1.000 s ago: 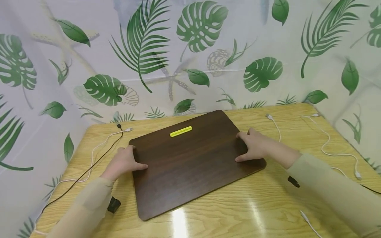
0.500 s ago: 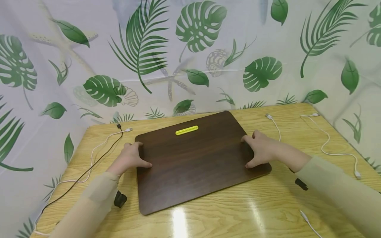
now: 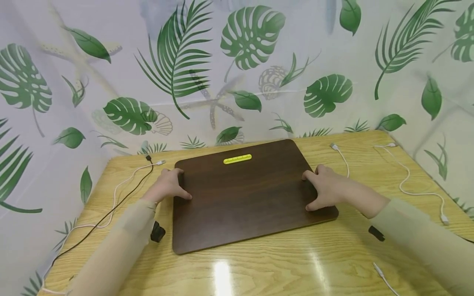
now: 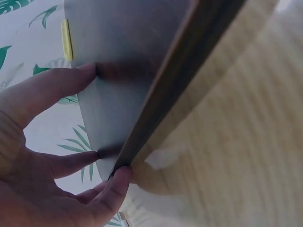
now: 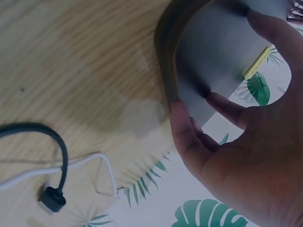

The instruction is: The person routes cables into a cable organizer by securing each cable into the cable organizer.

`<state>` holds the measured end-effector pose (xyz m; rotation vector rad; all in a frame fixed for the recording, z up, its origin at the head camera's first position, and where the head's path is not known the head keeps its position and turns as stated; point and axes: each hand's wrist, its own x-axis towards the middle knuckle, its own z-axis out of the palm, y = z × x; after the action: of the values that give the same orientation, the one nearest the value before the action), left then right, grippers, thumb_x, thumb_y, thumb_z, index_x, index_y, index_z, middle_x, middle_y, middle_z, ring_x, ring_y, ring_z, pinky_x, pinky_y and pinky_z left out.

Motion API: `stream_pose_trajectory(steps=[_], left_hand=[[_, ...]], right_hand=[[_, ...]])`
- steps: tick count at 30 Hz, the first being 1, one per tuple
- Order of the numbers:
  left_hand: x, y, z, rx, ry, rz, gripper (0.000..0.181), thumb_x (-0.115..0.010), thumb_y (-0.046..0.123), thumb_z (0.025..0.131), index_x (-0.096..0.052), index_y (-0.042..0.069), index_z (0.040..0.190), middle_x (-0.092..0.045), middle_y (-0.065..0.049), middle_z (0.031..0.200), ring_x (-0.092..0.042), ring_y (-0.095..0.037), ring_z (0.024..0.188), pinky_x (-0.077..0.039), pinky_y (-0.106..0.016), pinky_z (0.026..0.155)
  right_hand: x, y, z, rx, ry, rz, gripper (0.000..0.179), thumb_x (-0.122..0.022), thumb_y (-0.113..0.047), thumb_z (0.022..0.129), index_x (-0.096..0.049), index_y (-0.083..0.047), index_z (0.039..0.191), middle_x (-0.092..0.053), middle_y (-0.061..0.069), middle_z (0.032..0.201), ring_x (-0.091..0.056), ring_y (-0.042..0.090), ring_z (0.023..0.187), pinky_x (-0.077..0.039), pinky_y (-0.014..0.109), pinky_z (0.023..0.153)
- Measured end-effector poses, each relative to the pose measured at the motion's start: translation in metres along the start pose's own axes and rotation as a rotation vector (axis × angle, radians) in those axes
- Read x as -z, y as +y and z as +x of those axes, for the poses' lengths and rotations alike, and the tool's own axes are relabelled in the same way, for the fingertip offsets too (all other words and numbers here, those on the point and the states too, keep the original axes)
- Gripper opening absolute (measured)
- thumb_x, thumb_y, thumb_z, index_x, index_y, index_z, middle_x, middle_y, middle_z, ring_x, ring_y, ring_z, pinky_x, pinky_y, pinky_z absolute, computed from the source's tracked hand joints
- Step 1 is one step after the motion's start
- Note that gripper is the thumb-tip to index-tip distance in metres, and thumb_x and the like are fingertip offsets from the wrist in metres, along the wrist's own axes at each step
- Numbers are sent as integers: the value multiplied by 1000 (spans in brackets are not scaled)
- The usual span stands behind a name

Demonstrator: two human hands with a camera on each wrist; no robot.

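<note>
A dark brown wooden board [image 3: 240, 201] with rounded corners lies slightly askew on the table, its right side a little farther back. Near its far edge sits a yellow ruler-like strip [image 3: 237, 159]. My left hand [image 3: 168, 185] holds the board's left edge; in the left wrist view the thumb and a finger touch the top face while other fingers [image 4: 118, 182] press against the edge. At the opposite side my right hand [image 3: 326, 187] grips the right edge likewise, with fingertips [image 5: 180, 111] against the rim in the right wrist view. The board's underside is hidden.
White cables [image 3: 406, 181] lie along the table's [image 3: 274, 267] right side. A white cable and a black cable [image 3: 122, 199] run down the left side. Another white cable end [image 3: 377, 269] lies near the front right. A leaf-print cloth [image 3: 281, 111] hangs behind.
The board has shifted right and turned clockwise, its near-left corner moving away from me. My left hand moved right and forward with it; my right hand moved right and slightly nearer.
</note>
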<state>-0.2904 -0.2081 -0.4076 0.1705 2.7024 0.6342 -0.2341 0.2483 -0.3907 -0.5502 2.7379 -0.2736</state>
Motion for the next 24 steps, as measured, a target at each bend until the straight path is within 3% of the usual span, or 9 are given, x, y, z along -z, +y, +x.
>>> stream_pose_trajectory(steps=[11,24], left_hand=[[4,-1,16,-63,-18,-8,98,-91,20,81,-38,-11,157,-38,-40,153,-39,-51,141,-44,-59,115],[-1,-1,16,-68,-8,5,99,-90,21,82,-35,-7,160,-28,-43,158,-38,-56,145,-43,-61,117]], right_hand=[[-6,0,-7,-14,46,20,91,-91,-48,77,-51,0,143,-49,29,118,-51,37,102,-50,52,83],[-24,-4,-19,-38,89,20,92,-91,-48,77,-51,1,144,-50,31,117,-53,38,100,-53,52,79]])
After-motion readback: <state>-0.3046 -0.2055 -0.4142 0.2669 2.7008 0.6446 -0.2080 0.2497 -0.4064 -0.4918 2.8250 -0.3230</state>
